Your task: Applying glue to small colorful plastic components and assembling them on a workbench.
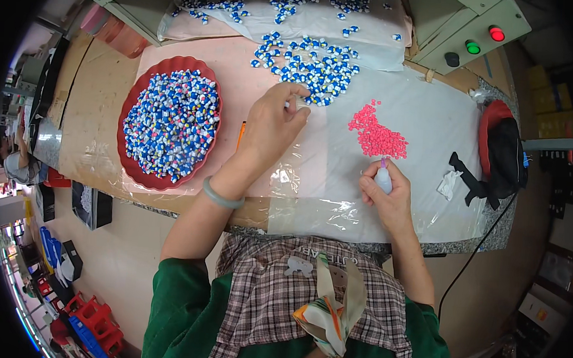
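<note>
My left hand [267, 125] reaches to the near edge of a loose pile of small blue-and-white pieces [324, 71]. Its thumb and fingers close in a pinch, and what lies between them is too small to make out. A jade-green bangle [223, 195] circles that wrist. In my right hand [391, 196] is a small translucent squeeze bottle [383, 179], its purple tip pointing away from me. Just beyond the tip lies a heap of tiny pink pieces [380, 140] on the white sheet.
A red scalloped tray [125, 150] full of blue-and-white pieces stands at the left. More pieces lie on the raised far sheet [294, 27]. A metal housing [466, 36] with lit buttons stands far right. A black cloth [503, 155] and crumpled white scrap [449, 184] lie at the right.
</note>
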Demonstrator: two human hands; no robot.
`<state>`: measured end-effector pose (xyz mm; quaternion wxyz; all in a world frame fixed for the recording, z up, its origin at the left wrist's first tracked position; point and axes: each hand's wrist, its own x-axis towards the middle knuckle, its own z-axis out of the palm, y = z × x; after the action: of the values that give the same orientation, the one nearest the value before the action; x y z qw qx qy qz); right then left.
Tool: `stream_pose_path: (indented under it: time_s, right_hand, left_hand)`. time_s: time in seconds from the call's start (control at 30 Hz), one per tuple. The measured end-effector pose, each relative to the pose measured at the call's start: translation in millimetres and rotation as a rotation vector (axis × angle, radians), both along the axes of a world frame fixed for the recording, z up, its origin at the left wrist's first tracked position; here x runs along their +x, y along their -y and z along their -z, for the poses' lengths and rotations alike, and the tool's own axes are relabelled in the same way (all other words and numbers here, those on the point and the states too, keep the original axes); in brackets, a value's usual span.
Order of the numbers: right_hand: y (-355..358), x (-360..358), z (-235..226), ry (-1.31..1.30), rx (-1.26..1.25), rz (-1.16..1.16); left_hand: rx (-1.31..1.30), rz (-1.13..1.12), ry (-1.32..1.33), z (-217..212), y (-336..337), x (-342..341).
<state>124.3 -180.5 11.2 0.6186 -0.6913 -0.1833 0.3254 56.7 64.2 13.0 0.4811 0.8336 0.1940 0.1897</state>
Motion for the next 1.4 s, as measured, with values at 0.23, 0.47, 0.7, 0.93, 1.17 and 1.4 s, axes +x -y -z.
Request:
stream_pose_path:
  time_s: [0.23,0.47,0.7,0.93,1.17,1.4]
  right_hand:
    - [0,-1,0,0.087,-0.041,-0.047]
    - [4,1,2,0.098,-0.009,-0.034]
    - [2,3,-14,-0.125,0.199,-0.018]
    - [5,4,-8,-0.054,0.258,0.065]
    - [6,9,-15,-0.039,0.321,0.193]
    - [2,1,-31,0.326,0.166,0.210]
  left_hand:
    - [0.489,0.004,-0.005,13,-12,26]
    - [0.028,0.082,0.065,-3,-3,7]
    - [-1.191,0.238,0.017,-13,37,-33]
    - [-1.368,0.191,-0.015,-21,49,-41]
    - [-1.247,0.275,-0.008,-3,55,-45]
    - [-0.989,0.246,-0.039,-5,64,-47]
